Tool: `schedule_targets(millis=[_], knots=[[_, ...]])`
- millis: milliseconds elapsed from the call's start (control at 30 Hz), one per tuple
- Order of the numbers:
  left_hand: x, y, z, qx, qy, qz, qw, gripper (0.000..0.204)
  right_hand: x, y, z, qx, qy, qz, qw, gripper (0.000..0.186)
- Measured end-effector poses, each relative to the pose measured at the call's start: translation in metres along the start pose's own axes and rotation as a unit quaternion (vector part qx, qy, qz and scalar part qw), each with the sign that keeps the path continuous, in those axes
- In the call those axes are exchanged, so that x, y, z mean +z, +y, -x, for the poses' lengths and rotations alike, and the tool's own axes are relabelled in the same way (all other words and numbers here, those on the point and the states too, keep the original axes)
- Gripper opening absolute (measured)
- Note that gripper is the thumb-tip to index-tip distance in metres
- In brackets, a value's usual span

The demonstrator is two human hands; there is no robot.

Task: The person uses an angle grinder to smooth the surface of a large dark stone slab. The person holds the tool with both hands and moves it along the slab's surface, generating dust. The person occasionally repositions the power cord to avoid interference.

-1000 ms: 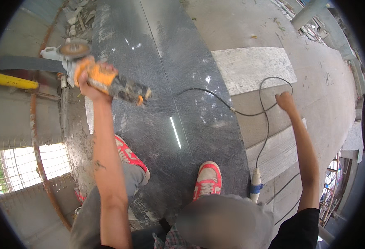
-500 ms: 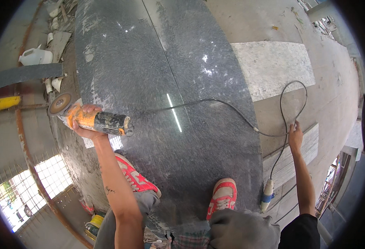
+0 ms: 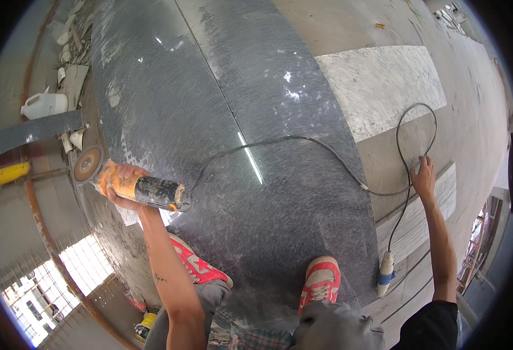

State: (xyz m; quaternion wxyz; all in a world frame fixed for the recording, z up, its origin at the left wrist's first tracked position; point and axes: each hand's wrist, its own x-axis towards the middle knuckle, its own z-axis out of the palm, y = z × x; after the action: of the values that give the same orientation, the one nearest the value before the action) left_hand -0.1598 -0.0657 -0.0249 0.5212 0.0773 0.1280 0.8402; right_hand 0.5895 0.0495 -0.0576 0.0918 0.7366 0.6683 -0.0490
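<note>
Rn L hand (image 3: 129,185) holds grinder (image 3: 155,191) over dark slab's (image 3: 291,216) edge.

Left hand (image 3: 128,200) grips, right hand (image 3: 423,178) pinches, well apart.

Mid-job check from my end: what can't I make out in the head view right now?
Head view, covered by the left hand: the gripped part of the orange-and-black grinder.
Head view, hidden by the right hand itself: its palm and exact finger placement on the black cable.
Head view, cut off by the top edge: the dark slab's far end.
</note>
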Motion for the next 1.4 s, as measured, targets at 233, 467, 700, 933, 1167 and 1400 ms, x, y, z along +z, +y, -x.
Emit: schedule_targets(millis=[233,467,700,933,1167,1400], knots=[[-0.001,-0.007,-0.001,-0.012,-0.021,0.051,0.998,0.046,0.001,-0.006,-0.011,-0.054,-0.034,-0.069,0.996,0.050],[0.015,-0.022,0.011,-0.012,-0.020,0.028,0.999,0.038,0.000,0.018,0.006,-0.031,-0.025,-0.081,0.996,0.044],[0.005,-0.008,0.018,-0.005,-0.002,0.034,0.999,0.045,0.017,0.084,0.062,-0.010,0.059,-0.069,0.996,0.044],[0.006,-0.019,0.030,-0.008,-0.009,0.035,0.999,0.042,0.038,0.008,0.197,0.068,0.032,-0.075,0.994,0.049],[0.014,-0.021,0.034,0.001,-0.013,0.019,1.000,0.043,0.004,-0.021,0.211,0.114,-0.117,-0.127,0.978,0.036],[0.022,-0.009,0.039,-0.001,-0.059,0.025,0.998,0.046,0.000,0.013,0.210,0.072,-0.099,-0.128,0.984,0.029]])
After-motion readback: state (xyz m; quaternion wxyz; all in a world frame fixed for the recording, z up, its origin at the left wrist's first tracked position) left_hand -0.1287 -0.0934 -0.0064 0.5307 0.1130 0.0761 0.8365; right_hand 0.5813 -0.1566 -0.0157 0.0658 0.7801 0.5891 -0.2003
